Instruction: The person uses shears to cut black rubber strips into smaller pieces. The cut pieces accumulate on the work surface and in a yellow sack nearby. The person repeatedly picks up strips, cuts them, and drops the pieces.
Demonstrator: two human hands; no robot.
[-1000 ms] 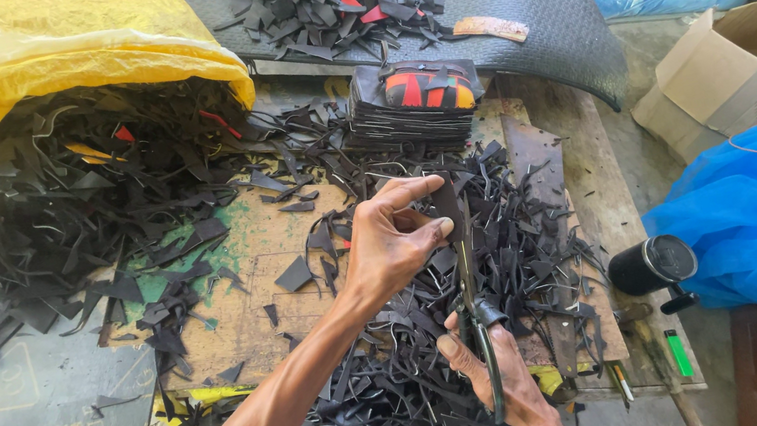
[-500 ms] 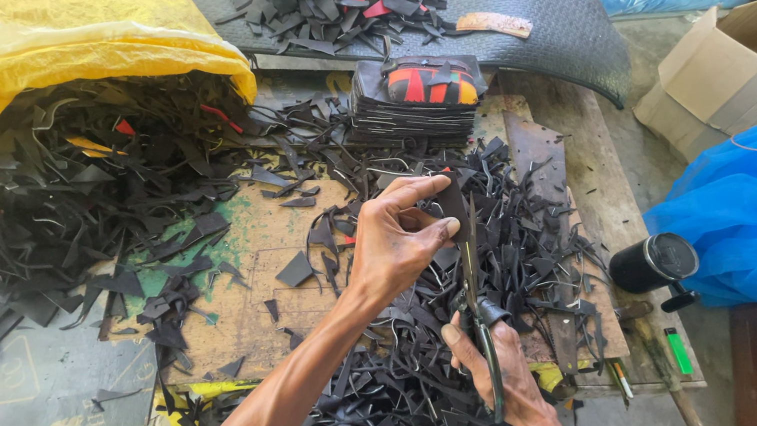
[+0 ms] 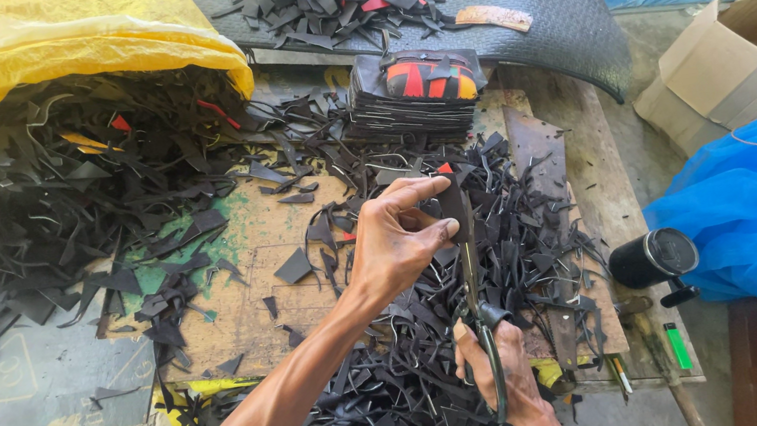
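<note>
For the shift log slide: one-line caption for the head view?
Left hand pinches a black strip while right hand works scissors along it, over scattered black offcuts.

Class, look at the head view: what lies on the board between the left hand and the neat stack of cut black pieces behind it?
In the head view, loose black offcuts lie between the left hand and the stack, covering the board there.
</note>
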